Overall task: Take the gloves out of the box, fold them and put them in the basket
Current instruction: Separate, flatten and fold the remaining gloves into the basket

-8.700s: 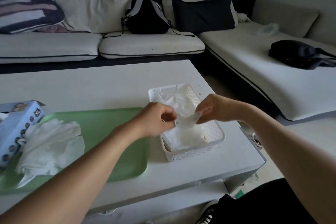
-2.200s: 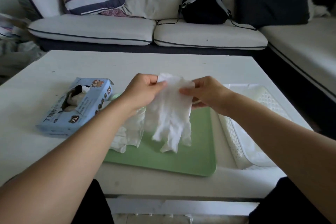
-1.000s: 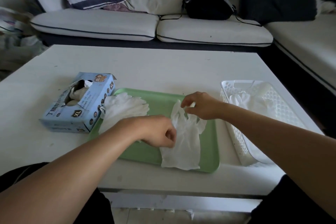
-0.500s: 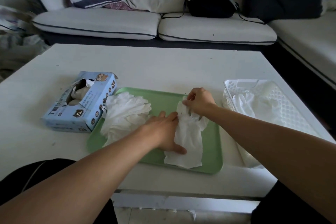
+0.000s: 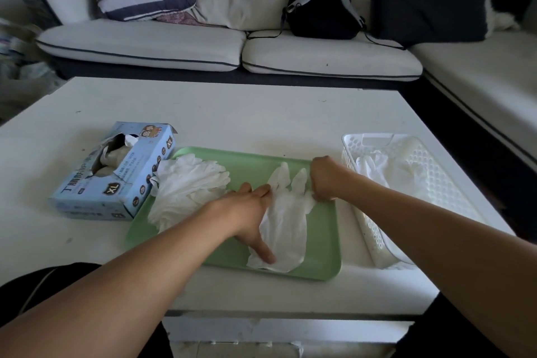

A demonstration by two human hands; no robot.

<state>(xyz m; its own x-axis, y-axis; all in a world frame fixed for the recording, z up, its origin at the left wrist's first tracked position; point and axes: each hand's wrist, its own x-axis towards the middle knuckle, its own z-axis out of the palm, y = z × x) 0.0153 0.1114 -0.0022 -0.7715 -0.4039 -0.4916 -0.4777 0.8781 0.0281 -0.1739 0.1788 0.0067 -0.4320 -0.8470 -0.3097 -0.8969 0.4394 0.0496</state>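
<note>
A white glove lies flat on the green tray, fingers pointing away from me. My left hand presses flat on the glove's left side, fingers spread, thumb near the cuff. My right hand is closed on the glove's right edge by its fingers. A loose pile of white gloves sits on the tray's left end. The blue glove box lies at the left, its opening showing more gloves. The white perforated basket at the right holds folded gloves.
The white table stretches back to a white sofa with cushions and a black backpack. The table's front edge is just below the tray, and my dark-clothed legs show beneath it.
My left hand has spread flatter over the glove, smoothing it down. My right hand has shifted right to the glove's edge, and the glove's fingers now lie straightened on the tray.
</note>
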